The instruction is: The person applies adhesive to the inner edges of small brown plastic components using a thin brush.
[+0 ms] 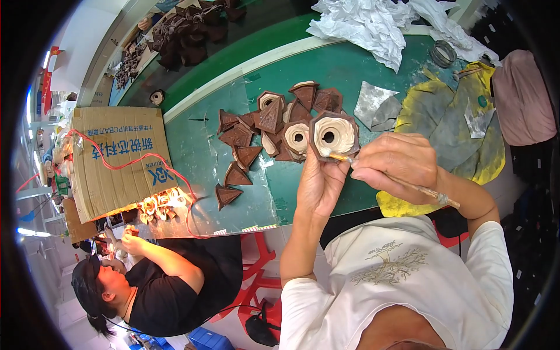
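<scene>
My left hand (319, 189) grips a brown hexagonal piece (344, 135) from below, its cream-coated hollow and central hole facing me. In my right hand (402, 166) is a thin brush with a wooden handle (421, 188); its pale tip touches the lower rim of the coated hollow. Just left of the held piece lies a similar cream-lined hexagonal piece (298, 137). Behind and beside it, several brown pointed pieces (235, 135) are heaped on the green table (256, 192), some showing cream insides.
At the left stands a cardboard box (116, 169) crossed by a red cable (143, 158), with lit pieces (157, 207) under its edge. A co-worker (157, 286) sits beside it. Right lie a yellow-edged grey sheet (449, 128), a round tin (443, 53) and crumpled white plastic (364, 29).
</scene>
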Motion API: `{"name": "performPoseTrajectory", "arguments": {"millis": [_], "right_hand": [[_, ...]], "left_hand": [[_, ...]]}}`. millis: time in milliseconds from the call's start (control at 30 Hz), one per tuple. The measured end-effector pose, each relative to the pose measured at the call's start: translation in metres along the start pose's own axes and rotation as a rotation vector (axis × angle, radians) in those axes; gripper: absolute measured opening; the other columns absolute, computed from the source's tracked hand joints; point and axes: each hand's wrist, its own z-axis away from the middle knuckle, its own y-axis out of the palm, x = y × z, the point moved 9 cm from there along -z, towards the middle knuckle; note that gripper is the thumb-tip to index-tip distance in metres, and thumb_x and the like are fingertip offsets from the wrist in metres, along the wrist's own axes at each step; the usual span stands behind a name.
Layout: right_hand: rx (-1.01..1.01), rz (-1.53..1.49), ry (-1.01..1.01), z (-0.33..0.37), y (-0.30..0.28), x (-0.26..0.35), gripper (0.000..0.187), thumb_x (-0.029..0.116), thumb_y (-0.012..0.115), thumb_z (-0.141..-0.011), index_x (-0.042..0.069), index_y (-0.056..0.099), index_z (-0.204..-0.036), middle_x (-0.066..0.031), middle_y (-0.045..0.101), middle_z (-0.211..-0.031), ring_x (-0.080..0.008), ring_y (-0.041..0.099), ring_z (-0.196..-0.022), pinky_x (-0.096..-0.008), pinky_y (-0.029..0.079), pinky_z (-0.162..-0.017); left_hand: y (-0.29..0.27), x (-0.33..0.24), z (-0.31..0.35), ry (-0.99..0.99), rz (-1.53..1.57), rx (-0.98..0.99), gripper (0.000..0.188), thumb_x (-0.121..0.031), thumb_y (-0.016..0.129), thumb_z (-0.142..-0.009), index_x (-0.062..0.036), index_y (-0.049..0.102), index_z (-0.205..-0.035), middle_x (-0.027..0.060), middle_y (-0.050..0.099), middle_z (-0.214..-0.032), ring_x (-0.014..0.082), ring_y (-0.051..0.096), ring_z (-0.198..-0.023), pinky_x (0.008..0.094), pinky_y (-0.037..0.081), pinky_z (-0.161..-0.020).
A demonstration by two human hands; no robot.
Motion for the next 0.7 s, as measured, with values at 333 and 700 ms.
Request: {"name": "performPoseTrajectory", "arguments": {"millis": [333,700], "right_hand": [[0.052,0.066,-0.089,0.001,0.004,0.001,0.019,0.007,0.079,-0.07,0.002,0.067,-0.084,-0.0086,0.066,-0.079,-0.0224,0.065,-0.066,-0.03,0.052,-0.056],[0.045,0.078,-0.091,-0.008,-0.004,-0.002,0.017,0.006,0.078,-0.07,0.002,0.066,-0.081,-0.0087,0.065,-0.078,-0.0228,0.065,-0.066,-0.0309,0.052,-0.057]], "left_hand": [[-0.002,0.006,0.0,-0.049,-0.015,0.016,0.043,-0.038,0.042,-0.099,-0.0076,0.045,-0.129,0.0076,0.053,-0.129,0.0202,0.053,-0.118,0.0376,0.046,-0.101],[-0.005,0.01,0.001,-0.07,-0.029,0.024,0.042,-0.037,0.041,-0.099,-0.0081,0.046,-0.129,0.0086,0.053,-0.128,0.0206,0.054,-0.116,0.0378,0.049,-0.097]]}}
